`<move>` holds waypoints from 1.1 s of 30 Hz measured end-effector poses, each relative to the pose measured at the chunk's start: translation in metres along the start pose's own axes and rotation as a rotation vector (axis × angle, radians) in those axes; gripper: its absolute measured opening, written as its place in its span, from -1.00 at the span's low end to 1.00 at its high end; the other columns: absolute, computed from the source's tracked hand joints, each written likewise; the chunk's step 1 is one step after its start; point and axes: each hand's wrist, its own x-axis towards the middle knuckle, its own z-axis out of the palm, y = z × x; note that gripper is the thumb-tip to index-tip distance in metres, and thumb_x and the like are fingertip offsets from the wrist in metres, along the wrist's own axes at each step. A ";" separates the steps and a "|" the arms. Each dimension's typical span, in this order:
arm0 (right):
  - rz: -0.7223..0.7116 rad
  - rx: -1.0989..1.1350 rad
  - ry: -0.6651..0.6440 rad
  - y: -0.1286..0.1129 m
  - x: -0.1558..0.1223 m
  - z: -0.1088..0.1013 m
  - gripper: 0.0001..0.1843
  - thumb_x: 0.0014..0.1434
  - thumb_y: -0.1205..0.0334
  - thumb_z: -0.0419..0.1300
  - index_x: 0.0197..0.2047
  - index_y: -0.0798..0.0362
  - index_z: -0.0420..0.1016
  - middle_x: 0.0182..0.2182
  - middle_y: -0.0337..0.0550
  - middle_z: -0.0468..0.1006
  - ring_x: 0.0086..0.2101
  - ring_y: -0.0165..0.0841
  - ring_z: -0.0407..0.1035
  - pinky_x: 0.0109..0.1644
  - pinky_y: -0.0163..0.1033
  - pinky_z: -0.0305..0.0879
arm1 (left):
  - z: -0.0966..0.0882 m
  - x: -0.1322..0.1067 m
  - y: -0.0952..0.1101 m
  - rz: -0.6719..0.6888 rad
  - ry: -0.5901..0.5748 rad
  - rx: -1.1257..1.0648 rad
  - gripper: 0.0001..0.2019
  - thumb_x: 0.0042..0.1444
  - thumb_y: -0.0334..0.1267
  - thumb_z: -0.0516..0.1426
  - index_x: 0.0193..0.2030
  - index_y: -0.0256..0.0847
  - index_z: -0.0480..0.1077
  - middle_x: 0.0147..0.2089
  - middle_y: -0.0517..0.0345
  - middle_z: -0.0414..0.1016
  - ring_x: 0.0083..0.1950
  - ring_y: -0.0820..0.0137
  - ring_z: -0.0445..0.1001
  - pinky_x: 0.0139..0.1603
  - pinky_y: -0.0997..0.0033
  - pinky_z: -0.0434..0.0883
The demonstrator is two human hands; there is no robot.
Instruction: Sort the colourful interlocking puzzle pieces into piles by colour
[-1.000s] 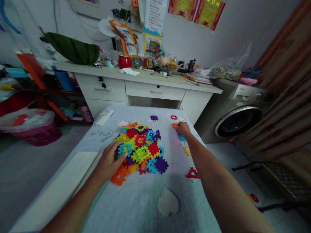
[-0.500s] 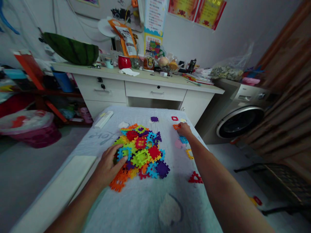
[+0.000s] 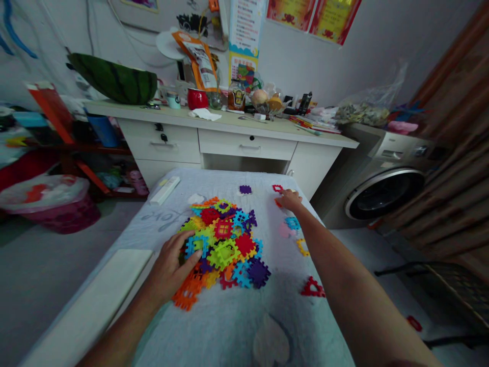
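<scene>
right hand (image 3: 292,200) moved toward red frame (image 3: 277,188) | poster (image 3: 244,30): print too blurred

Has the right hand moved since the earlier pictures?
Yes: judged against the red toothed frame lying on the cloth, the right hand has shifted slightly forward, closer to that frame.

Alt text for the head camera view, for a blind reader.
The left hand rests against a pile of colorful notched pieces on a cloth-covered table, while the right hand partly covers an orange piece near a red frame. Behind stands a white desk.
</scene>
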 end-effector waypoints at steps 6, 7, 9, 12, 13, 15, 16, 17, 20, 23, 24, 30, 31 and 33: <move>-0.003 0.052 -0.015 -0.013 0.006 0.005 -0.46 0.29 -0.14 -0.06 0.23 -0.14 0.35 0.24 0.03 0.26 0.21 0.14 0.09 0.16 0.26 0.07 | -0.001 0.000 0.002 0.007 0.011 0.000 -0.48 0.19 0.11 0.07 0.19 -0.12 0.30 0.18 -0.06 0.37 0.22 0.09 0.34 0.23 -0.02 0.33; 0.001 0.063 -0.017 -0.014 0.007 0.005 -0.45 0.29 -0.14 -0.06 0.24 -0.14 0.34 0.25 0.03 0.25 0.22 0.14 0.08 0.16 0.26 0.06 | -0.001 0.000 0.002 0.008 0.010 -0.001 -0.48 0.19 0.11 0.07 0.19 -0.12 0.30 0.18 -0.05 0.37 0.22 0.10 0.34 0.23 -0.02 0.32; 0.002 0.087 -0.029 -0.013 0.007 0.003 -0.44 0.29 -0.16 -0.05 0.25 -0.15 0.32 0.25 0.02 0.25 0.23 0.13 0.08 0.16 0.25 0.06 | -0.001 0.000 0.002 0.005 0.005 0.000 -0.48 0.19 0.11 0.06 0.20 -0.12 0.29 0.19 -0.05 0.37 0.22 0.10 0.34 0.24 -0.02 0.32; 0.000 0.109 -0.027 -0.008 0.003 -0.001 -0.44 0.26 -0.14 0.02 0.27 -0.17 0.29 0.26 0.02 0.23 0.22 0.11 0.10 0.17 0.20 0.10 | -0.001 0.000 0.001 -0.002 0.002 0.001 -0.47 0.19 0.12 0.06 0.20 -0.13 0.29 0.20 -0.05 0.36 0.23 0.10 0.33 0.25 -0.02 0.31; 0.003 0.106 -0.019 -0.005 0.001 -0.002 -0.42 0.24 -0.13 0.06 0.28 -0.16 0.28 0.26 0.04 0.24 0.21 0.10 0.11 0.16 0.18 0.12 | 0.000 0.000 0.001 -0.002 0.002 0.000 -0.47 0.19 0.13 0.06 0.19 -0.13 0.29 0.20 -0.05 0.36 0.23 0.10 0.33 0.25 -0.02 0.31; 0.011 0.088 -0.011 0.001 -0.007 -0.005 -0.35 0.19 -0.12 0.15 0.29 -0.10 0.27 0.24 0.09 0.24 0.18 0.09 0.16 0.14 0.13 0.17 | 0.000 0.000 0.002 -0.001 0.005 -0.005 -0.46 0.19 0.13 0.05 0.19 -0.14 0.29 0.19 -0.05 0.36 0.23 0.10 0.32 0.26 -0.01 0.30; 0.013 0.076 -0.015 0.004 -0.011 -0.005 -0.31 0.15 -0.13 0.19 0.29 -0.07 0.26 0.23 0.12 0.25 0.16 0.08 0.19 0.12 0.11 0.19 | 0.000 0.000 0.002 -0.001 0.004 -0.007 -0.46 0.19 0.13 0.05 0.19 -0.14 0.29 0.19 -0.05 0.36 0.24 0.11 0.32 0.26 -0.01 0.30; 0.010 0.064 -0.024 0.007 -0.015 -0.006 -0.28 0.12 -0.15 0.22 0.28 -0.05 0.27 0.22 0.14 0.25 0.14 0.08 0.22 0.11 0.10 0.22 | 0.000 0.000 0.002 -0.001 0.003 -0.008 -0.46 0.19 0.13 0.05 0.19 -0.14 0.29 0.20 -0.05 0.36 0.24 0.11 0.32 0.27 -0.02 0.30; -0.014 0.041 -0.045 0.011 -0.027 -0.007 -0.26 0.08 -0.18 0.25 0.25 -0.03 0.29 0.18 0.15 0.27 0.11 0.05 0.25 0.07 0.04 0.25 | 0.000 0.000 0.002 0.002 0.004 -0.009 -0.45 0.18 0.14 0.06 0.20 -0.15 0.30 0.20 -0.06 0.36 0.25 0.10 0.31 0.28 -0.03 0.29; -0.011 0.038 -0.021 0.010 -0.033 -0.007 -0.38 0.15 -0.16 0.19 0.19 -0.03 0.35 0.14 0.13 0.31 0.09 0.02 0.26 0.05 -0.01 0.26 | 0.001 0.000 0.002 0.004 0.014 -0.010 -0.44 0.17 0.14 0.06 0.19 -0.16 0.30 0.20 -0.07 0.37 0.25 0.09 0.32 0.27 -0.04 0.29; -0.002 0.040 -0.011 0.008 -0.034 -0.007 -0.41 0.16 -0.15 0.17 0.17 -0.03 0.37 0.12 0.12 0.32 0.09 0.01 0.26 0.04 -0.02 0.26 | 0.001 0.000 0.002 0.005 0.015 -0.011 -0.44 0.17 0.14 0.06 0.19 -0.16 0.30 0.20 -0.08 0.37 0.24 0.09 0.32 0.27 -0.05 0.30; 0.021 0.073 0.025 0.002 -0.034 -0.006 -0.43 0.17 -0.13 0.17 0.15 0.00 0.40 0.12 0.13 0.34 0.08 0.01 0.27 0.04 -0.05 0.25 | 0.001 0.000 0.000 0.006 0.005 -0.012 -0.46 0.19 0.12 0.07 0.20 -0.14 0.29 0.20 -0.08 0.36 0.24 0.08 0.32 0.26 -0.07 0.29; 0.020 0.077 0.031 0.002 -0.034 -0.006 -0.43 0.17 -0.12 0.18 0.16 0.01 0.40 0.13 0.14 0.34 0.08 0.00 0.27 0.05 -0.05 0.25 | 0.001 0.000 0.000 0.005 0.006 -0.013 -0.46 0.18 0.12 0.06 0.20 -0.14 0.29 0.20 -0.09 0.36 0.25 0.08 0.31 0.27 -0.07 0.29; 0.020 0.078 0.048 0.007 -0.036 -0.007 -0.40 0.15 -0.12 0.20 0.18 0.02 0.38 0.13 0.14 0.35 0.09 -0.02 0.27 0.06 -0.07 0.24 | 0.000 0.000 0.001 0.002 0.011 -0.014 -0.45 0.18 0.13 0.06 0.20 -0.16 0.29 0.21 -0.09 0.35 0.25 0.08 0.31 0.27 -0.07 0.28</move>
